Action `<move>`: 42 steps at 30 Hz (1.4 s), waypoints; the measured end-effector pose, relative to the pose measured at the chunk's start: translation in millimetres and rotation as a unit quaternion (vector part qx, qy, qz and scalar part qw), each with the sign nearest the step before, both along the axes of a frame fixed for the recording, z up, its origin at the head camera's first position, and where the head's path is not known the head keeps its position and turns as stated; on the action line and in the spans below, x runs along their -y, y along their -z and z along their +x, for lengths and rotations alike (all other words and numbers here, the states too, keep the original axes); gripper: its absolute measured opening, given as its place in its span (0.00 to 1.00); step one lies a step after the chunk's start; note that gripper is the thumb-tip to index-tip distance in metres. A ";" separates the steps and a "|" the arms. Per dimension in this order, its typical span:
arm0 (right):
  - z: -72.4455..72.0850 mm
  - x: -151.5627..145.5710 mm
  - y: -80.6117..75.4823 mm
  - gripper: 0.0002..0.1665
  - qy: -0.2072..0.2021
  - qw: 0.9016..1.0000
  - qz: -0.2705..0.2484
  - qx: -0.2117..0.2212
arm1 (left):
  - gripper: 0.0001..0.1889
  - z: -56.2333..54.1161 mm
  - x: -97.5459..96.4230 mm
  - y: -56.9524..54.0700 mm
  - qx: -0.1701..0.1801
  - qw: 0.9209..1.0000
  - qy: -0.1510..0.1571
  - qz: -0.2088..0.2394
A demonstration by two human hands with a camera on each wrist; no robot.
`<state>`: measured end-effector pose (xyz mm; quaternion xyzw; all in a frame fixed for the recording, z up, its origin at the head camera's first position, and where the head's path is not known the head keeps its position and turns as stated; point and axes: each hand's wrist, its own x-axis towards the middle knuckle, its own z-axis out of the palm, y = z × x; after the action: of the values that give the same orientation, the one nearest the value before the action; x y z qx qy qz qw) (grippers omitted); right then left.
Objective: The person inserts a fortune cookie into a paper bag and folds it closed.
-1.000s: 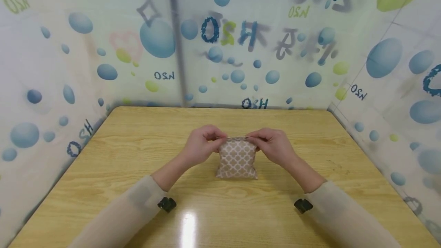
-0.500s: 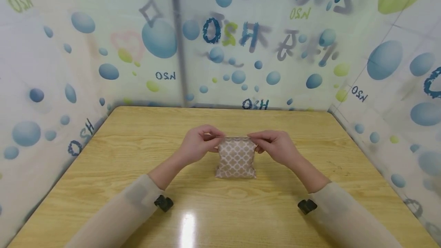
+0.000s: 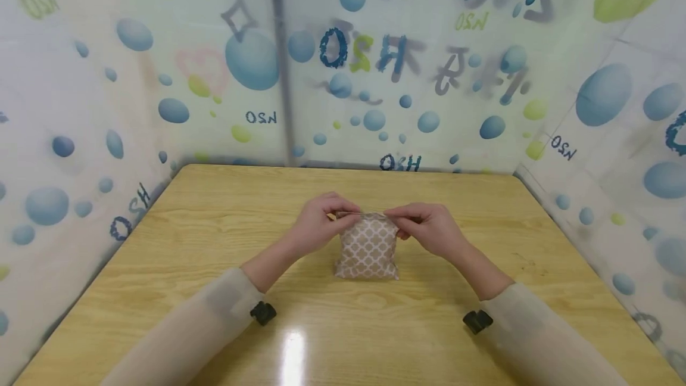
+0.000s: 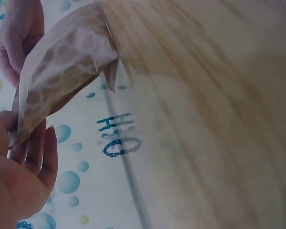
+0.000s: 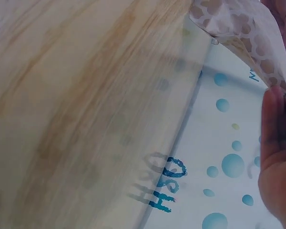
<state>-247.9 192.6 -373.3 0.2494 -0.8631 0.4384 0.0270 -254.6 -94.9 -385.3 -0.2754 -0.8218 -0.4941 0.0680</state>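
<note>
A small tan pouch point(image 3: 368, 249) with a white lattice pattern stands upright near the middle of the table, its top edge level with my fingers. My left hand point(image 3: 321, 222) pinches the upper left corner between thumb and forefinger. At the opposite top corner, my right hand point(image 3: 429, 226) pinches the edge in the same way. The left wrist view shows the pouch point(image 4: 62, 62) bulging in the middle, with the fingers of the left hand point(image 4: 19, 176) curled at its edge. In the right wrist view, the right hand point(image 5: 279, 157) holds the pouch's narrow corner.
The wooden table point(image 3: 241, 195) reaches back to a wall covering point(image 3: 343, 106) printed with blue and green drops. Similar coverings rise on both sides. Black wrist devices point(image 3: 263, 313) sit at the sleeve cuffs. A bright reflection lies on the near tabletop.
My left hand has slid a little to the right, over the pouch's upper left corner. The right hand keeps its pinch on the other corner, and the pouch stays in nearly the same place.
</note>
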 end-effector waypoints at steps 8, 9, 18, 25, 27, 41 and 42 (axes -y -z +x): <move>-0.9 12.9 -0.4 0.14 0.003 0.992 0.061 -0.113 | 0.04 2.8 -12.0 1.4 -0.015 1.000 0.003 -0.001; -1.5 15.4 0.1 0.13 -0.003 0.990 0.058 -0.127 | 0.04 3.0 -13.1 1.7 -0.015 1.000 0.005 0.000; -0.1 25.1 -0.7 0.05 -0.004 0.982 0.048 -0.180 | 0.05 4.5 -13.9 3.1 -0.015 1.000 0.017 0.009; -3.5 5.2 -4.7 0.08 0.025 0.999 0.036 -0.008 | 0.05 1.4 -3.8 0.5 -0.009 1.000 0.003 0.011; -4.5 3.6 -5.5 0.10 0.020 0.998 0.026 0.047 | 0.04 0.9 -1.8 1.6 0.003 1.000 0.004 0.010; -9.3 -5.3 -0.7 0.13 0.017 0.996 0.011 0.090 | 0.07 0.5 7.6 0.4 0.145 0.989 -0.011 0.027; -9.7 -6.0 -0.8 0.13 0.015 0.995 0.014 0.096 | 0.07 -0.1 7.3 0.4 0.142 0.990 -0.011 0.024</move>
<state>-257.6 198.6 -372.5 0.1937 -0.8712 0.4480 -0.0532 -254.7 -102.2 -385.7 -0.1920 -0.8140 -0.5469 -0.0370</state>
